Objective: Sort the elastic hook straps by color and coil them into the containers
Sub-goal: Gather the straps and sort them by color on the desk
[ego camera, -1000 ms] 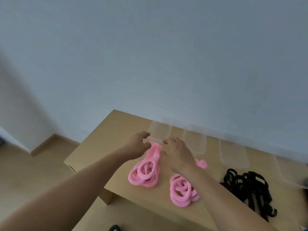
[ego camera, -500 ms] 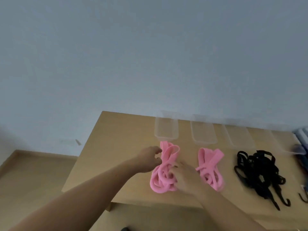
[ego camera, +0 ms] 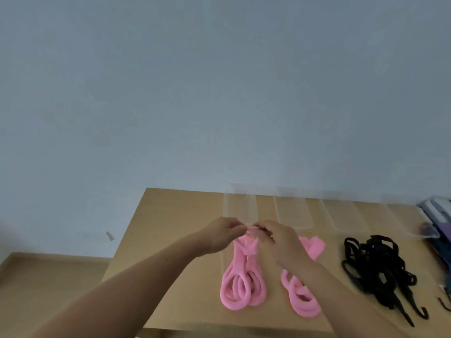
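1. Now the pink strap bundle [ego camera: 242, 286] lies on the desk [ego camera: 170, 228], its long axis running away from the person, with the looped end near and the gathered end far.
2. Left hand [ego camera: 219, 236] and right hand [ego camera: 280, 240] meet at that far end, close together, with fingers curled, apparently pinching it. Neither is clearly nearer.
3. Just beyond the hands stands the leftmost clear container [ego camera: 240, 206], roughly in line with the bundle, so the coming move probably goes forward.
4. A second pink bundle [ego camera: 300, 301] lies beside it, partly hidden by the right forearm. The black straps [ego camera: 375, 267] lie farther right.
5. Blur hides the exact finger grip, and the container walls are faint.
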Tool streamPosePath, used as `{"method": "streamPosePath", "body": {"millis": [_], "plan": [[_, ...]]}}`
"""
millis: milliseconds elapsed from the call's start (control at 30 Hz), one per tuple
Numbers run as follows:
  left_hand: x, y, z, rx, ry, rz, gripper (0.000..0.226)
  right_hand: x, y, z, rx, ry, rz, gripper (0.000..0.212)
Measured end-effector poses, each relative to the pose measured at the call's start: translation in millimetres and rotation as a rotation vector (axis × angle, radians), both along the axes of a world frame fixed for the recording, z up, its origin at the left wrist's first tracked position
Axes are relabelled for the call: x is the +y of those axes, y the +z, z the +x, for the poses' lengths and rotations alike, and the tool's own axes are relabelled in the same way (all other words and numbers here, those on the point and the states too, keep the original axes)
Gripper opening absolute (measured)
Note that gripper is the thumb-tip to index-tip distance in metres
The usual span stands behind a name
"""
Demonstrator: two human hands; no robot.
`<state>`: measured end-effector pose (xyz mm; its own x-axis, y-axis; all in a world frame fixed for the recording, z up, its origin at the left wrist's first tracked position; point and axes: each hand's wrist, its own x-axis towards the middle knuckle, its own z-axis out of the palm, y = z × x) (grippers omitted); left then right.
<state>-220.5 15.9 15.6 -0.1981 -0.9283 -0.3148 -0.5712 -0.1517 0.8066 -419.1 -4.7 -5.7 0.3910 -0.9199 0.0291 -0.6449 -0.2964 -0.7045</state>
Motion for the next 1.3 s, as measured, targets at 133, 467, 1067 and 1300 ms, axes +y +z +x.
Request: {"method": "streamPosePath", "body": {"millis": [133,467,1067,1300], "plan": [[-12,42,6,0.099,0.064,-0.118,0.018,-25,48,4,-0.222,-0.042,-0.065,0.009],[-31,141,-21,0.296,0.249,-0.287,0.020,-59,152,-5,-0.496,0.105,-0.098,0.023],[-34,179,-4,0.603,0.137,0.004,0.039,-68,196,14,-0.676,0.153,0.170,0.015],[-38,176,12,0.636,0.206,-0.025,0.032,-61,188,30,-0.635,0.084,0.053,0.009]]}}
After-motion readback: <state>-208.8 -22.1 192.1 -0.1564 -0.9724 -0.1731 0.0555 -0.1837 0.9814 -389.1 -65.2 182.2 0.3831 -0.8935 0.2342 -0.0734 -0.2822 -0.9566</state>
